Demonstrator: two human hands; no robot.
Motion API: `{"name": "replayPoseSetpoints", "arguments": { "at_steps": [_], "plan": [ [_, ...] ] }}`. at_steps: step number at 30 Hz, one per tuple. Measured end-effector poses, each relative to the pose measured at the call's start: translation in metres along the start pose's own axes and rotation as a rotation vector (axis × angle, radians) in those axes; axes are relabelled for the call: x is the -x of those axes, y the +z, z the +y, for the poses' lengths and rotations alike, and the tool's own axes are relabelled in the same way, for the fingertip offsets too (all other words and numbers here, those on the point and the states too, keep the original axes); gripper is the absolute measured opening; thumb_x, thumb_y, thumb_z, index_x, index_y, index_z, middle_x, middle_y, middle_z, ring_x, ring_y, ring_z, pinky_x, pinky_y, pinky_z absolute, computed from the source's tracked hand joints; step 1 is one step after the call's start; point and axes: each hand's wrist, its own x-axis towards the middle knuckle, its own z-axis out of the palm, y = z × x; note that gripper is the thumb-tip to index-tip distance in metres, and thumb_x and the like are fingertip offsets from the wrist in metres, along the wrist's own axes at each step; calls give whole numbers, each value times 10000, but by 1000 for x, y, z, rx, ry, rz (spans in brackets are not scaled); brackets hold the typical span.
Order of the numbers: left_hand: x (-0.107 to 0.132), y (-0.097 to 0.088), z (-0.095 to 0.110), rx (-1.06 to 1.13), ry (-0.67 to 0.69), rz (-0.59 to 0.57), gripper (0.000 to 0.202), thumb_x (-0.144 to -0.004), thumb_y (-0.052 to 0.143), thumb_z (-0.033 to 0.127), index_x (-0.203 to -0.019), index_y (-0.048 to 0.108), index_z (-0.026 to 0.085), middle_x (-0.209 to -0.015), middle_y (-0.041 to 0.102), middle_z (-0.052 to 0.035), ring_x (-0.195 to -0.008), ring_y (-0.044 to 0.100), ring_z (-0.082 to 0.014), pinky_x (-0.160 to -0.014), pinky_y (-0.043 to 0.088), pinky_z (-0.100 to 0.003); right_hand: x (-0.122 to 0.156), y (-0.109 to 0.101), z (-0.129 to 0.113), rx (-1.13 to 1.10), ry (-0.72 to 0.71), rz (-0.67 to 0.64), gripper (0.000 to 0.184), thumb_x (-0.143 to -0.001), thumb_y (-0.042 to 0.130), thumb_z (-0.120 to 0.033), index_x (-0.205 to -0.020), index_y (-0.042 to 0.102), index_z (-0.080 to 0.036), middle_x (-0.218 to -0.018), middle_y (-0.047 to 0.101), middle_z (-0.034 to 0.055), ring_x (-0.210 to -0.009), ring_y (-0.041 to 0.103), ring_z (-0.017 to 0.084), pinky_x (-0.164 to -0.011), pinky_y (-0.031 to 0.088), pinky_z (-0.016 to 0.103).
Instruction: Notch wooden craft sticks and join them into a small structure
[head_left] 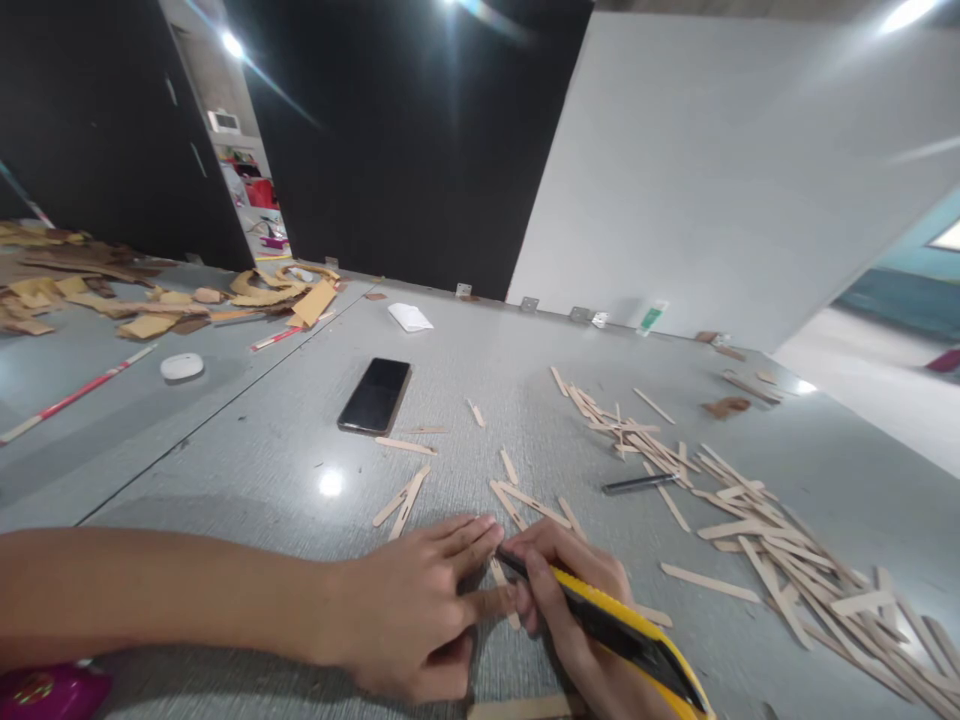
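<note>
My right hand (559, 590) is closed around a yellow and black utility knife (626, 625), its blade end angled down to the left. Below that tip lies a wooden craft stick (497, 572), partly hidden by my fingers. My left hand (420, 610) rests on the table with its fingers stretched out and apart, the fingertips at the stick beside the knife tip. Just beyond the hands are several craft sticks, including a slotted stick (534, 503) and a crossed pair (409, 500). Whether the blade touches the stick I cannot tell.
A phone (375, 395) lies ahead on the grey table (262, 430). To the right spreads a heap of craft sticks (787, 550), with a dark thin tool (637, 484) beside it. Veneer scraps (165, 305), a white case (182, 367) and a purple object (56, 690) are at left.
</note>
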Motion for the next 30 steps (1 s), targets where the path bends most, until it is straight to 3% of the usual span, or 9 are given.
{"name": "replayPoseSetpoints", "arguments": {
  "at_steps": [8, 19, 30],
  "plan": [
    [0, -2, 1, -1, 2, 10, 754, -1001, 571, 420, -1637, 370, 68, -1680, 299, -343, -1589, 281, -435, -1321, 235, -538, 2, 1, 4, 33, -66, 15, 258, -1119, 476, -301, -964, 673, -241, -816, 673, 1, -718, 656, 163, -680, 501, 291],
    [1, -4, 3, -31, 6, 30, 746, -998, 587, 404, -1636, 379, 78, -1699, 307, -299, -1584, 318, -423, -1319, 259, -526, 1, 4, 10, 27, -92, 5, 230, -1111, 489, -253, -944, 647, -238, -824, 661, 1, -716, 650, 160, -671, 501, 283],
    [-1, -6, 5, -99, 25, 28, 706, -1010, 536, 428, -1580, 420, 29, -1625, 399, -363, -1553, 362, -454, -1308, 275, -521, -4, 7, 4, 134, -107, 23, 265, -1097, 478, -254, -853, 581, -231, -766, 611, -12, -647, 608, 147, -625, 455, 286]
  ]
}}
